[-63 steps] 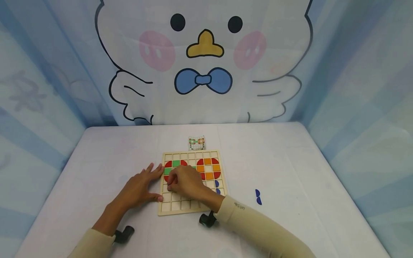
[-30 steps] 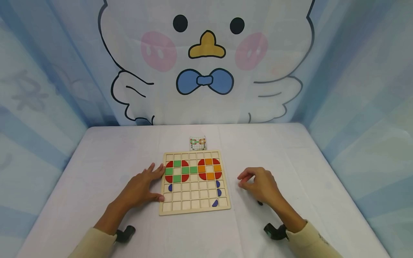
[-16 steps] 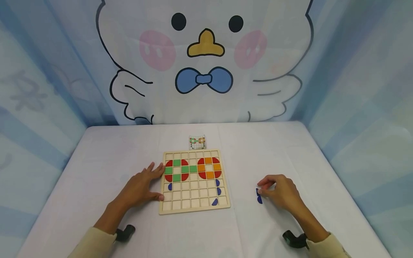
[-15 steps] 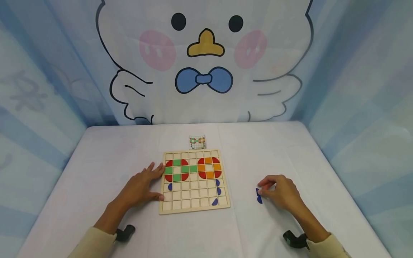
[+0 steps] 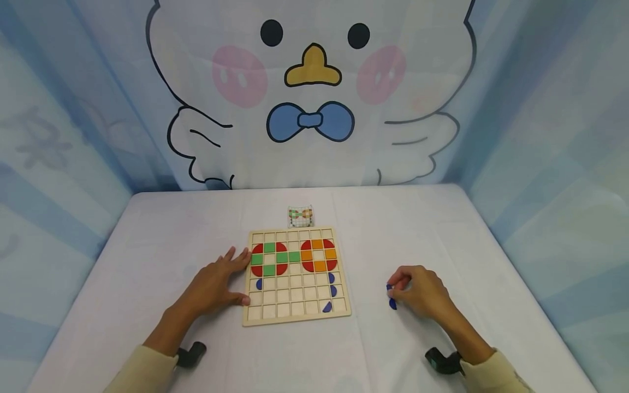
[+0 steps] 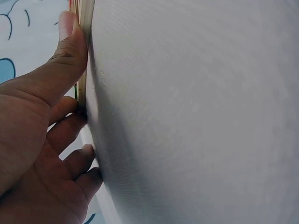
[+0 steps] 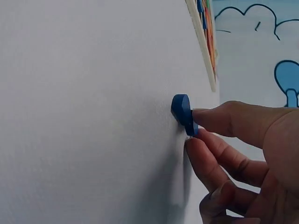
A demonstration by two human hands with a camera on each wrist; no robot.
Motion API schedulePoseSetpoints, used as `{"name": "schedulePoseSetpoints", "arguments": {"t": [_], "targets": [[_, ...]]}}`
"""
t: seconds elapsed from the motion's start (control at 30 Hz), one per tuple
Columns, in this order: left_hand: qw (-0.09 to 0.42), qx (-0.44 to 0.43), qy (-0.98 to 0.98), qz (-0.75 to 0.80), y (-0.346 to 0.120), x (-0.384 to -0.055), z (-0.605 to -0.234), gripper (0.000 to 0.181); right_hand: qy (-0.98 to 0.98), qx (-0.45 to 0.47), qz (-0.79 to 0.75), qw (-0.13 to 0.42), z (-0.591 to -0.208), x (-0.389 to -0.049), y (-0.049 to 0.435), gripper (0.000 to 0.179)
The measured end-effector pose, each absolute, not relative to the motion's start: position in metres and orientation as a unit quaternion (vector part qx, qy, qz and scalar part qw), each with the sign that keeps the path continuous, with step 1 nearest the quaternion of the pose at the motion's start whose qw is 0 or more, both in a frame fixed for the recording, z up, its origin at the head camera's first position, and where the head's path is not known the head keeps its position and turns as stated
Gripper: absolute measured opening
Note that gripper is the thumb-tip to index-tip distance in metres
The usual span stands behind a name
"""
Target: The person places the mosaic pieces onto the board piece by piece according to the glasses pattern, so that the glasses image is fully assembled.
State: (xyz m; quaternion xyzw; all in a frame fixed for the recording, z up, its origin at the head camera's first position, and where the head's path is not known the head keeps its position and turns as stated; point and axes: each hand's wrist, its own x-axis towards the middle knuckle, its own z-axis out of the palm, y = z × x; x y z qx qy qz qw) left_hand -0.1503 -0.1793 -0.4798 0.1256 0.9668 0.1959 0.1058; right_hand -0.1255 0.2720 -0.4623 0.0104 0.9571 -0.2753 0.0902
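My right hand [image 5: 422, 289] pinches a blue half-round tile [image 5: 389, 286] between thumb and fingertips, close over the cloth to the right of the board. A second blue half-round tile [image 5: 392, 304] lies against its near end; in the right wrist view this tile [image 7: 181, 108] stands out in front of the thumb. The square wooden grid board [image 5: 297, 322] sits mid-table. Along its left edge rests my left hand [image 5: 213, 281], thumb and fingers spread and extended. Red and green tiles [image 5: 269, 259] form a ring at the board's left, red and orange tiles [image 5: 320, 266] one at its right.
Blue half-round tiles sit in the board's lower cells, one at left [image 5: 259, 284] and several down the right side [image 5: 333, 291]. Behind the board stands a small pattern card [image 5: 301, 216]. A printed curtain [image 5: 309, 158] hangs along the table's far edge.
My right hand left the board after a blue tile appeared in its left column, moved right to the two loose blue tiles, and has shifted them slightly left. The left hand stays put.
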Motion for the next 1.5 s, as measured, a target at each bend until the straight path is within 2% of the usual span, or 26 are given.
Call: {"name": "schedulePoseSetpoints", "arguments": {"t": [0.27,0.5,0.9,1.37,1.5], "targets": [[0.104,0.129,0.966,0.199,-0.179,-0.150,-0.480,0.114,0.957,-0.012,-0.278,0.089,-0.464,-0.127,0.258,0.016],[0.102,0.133,0.966,0.196,-0.179,-0.151,-0.480,0.114,0.950,-0.046,-0.298,0.078,-0.464,-0.131,0.241,0.013],[0.103,0.132,0.966,0.194,-0.179,-0.150,-0.480,0.113,0.937,-0.048,-0.340,0.059,-0.455,-0.139,0.197,0.015],[0.104,0.130,0.966,0.197,-0.180,-0.151,-0.480,0.114,0.922,-0.113,-0.363,0.074,-0.453,-0.138,0.154,0.020],[0.104,0.131,0.966,0.197,-0.180,-0.151,-0.481,0.114,0.915,-0.138,-0.370,0.077,-0.454,-0.138,0.143,0.014]]}}
